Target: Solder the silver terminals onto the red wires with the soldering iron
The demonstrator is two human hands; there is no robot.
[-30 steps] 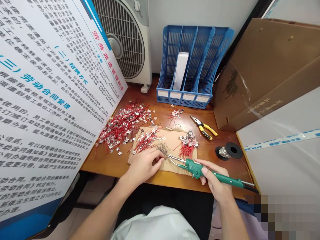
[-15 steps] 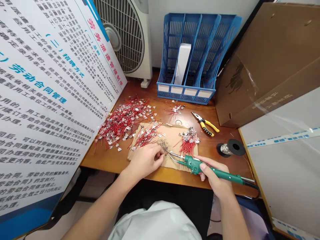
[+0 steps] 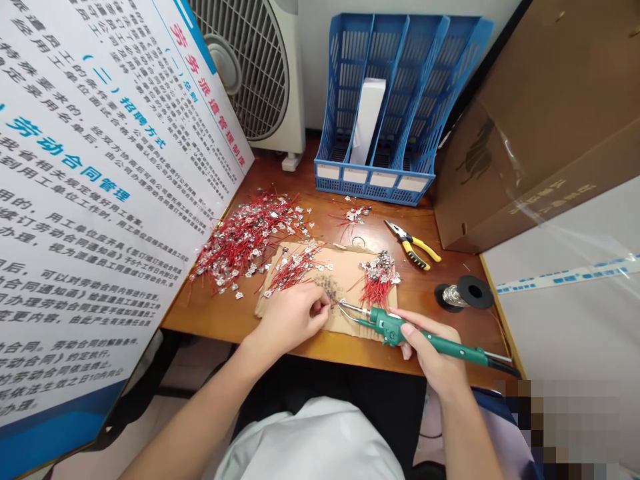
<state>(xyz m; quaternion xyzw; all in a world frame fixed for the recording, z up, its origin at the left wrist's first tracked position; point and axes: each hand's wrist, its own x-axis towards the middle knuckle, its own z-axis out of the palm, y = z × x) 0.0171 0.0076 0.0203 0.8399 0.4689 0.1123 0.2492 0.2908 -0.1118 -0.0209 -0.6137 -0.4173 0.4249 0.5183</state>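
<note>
My right hand [image 3: 436, 357] is wrapped around a green soldering iron [image 3: 387, 325] that has a thin metal feed tube beneath its barrel. The iron's tip points left, close to the fingertips of my left hand [image 3: 295, 312]. Those fingers are pinched on a small red wire [image 3: 334, 305], whose end reaches the tip; most of the wire is hidden by the fingers. Under both lies a cardboard sheet [image 3: 345, 325] with a dark scorched patch. On it, red wires with metal tabs form a left bunch [image 3: 295, 268] and a right bunch [image 3: 379, 283].
A large heap of red wires [image 3: 245, 243] lies at left, a few more [image 3: 354, 213] behind the cardboard. Yellow-handled pliers [image 3: 413, 245] and a solder spool [image 3: 473, 292] are at right. A blue file rack [image 3: 375, 190], a fan [image 3: 250, 67] and a brown box [image 3: 525, 147] stand behind.
The view has shifted slightly. Both hands keep nearly the same pose, with the iron's tip still by the pinched wire. A blurred block pattern now covers the lower right corner.
</note>
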